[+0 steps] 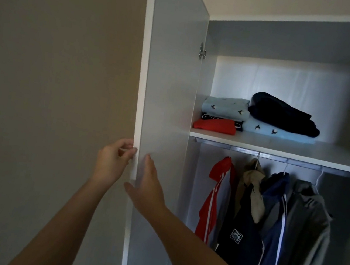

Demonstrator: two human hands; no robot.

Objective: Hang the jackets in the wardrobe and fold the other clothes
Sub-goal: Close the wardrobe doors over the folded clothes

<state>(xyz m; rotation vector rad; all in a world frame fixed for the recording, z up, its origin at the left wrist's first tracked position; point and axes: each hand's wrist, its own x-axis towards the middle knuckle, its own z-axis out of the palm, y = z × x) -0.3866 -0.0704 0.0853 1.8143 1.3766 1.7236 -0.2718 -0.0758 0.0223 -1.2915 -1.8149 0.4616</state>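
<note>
The open wardrobe door [171,87] is gripped at its outer edge by the left hand [112,160], whose fingers are curled round that edge. The right hand [150,187] is laid flat on the inner face of the door, with fingers straight. The jackets [240,241] are hung on the rail [245,151]. Folded clothes [226,108] are stacked on the shelf [279,147] above them.
</note>
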